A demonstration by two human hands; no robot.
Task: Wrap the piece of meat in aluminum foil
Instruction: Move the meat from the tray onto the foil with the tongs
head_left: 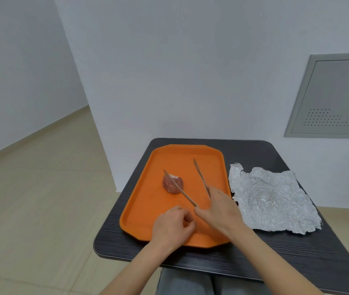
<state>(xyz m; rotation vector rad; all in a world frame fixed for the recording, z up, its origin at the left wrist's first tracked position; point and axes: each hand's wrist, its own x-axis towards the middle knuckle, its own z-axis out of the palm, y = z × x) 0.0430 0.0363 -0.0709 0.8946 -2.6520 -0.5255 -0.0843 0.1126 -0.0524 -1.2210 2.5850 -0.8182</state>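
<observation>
Right hand (pixel 219 209) reaches in over the near right part of the orange tray (pixel 148 218), back of the hand up, fingers (pixel 201 212) closed around the back end of a pair of tongs (pixel 200 177). The tongs are thin, metal-looking, and spread wide: two long arms fan out away from the fingers, one lying across the piece of meat (pixel 172 184), the other pointing off to the tray's far right with nothing under it. So the tongs aren't pinching anything.

Left hand (pixel 172 227) sits just beside the right one, over the tray's near edge, loosely curled with thumb and forefinger tips close together. Can't see anything held in it.

The meat is one small pinkish-red lump with a bit of white fat on its far side, sitting on the tray out past the fingertips.

The foil (pixel 275 201) is one crinkly silver sheet with ragged edges and a shallow dent in the middle, spread flat on the dark wood-grain worktop (pixel 297 258), just off to the side of the right hand, beside the tray.

The tray is smooth plastic, rectangular with clipped corners and a raised rim.

Count: one tray, one meat, one foil sheet, one pair of tongs.
</observation>
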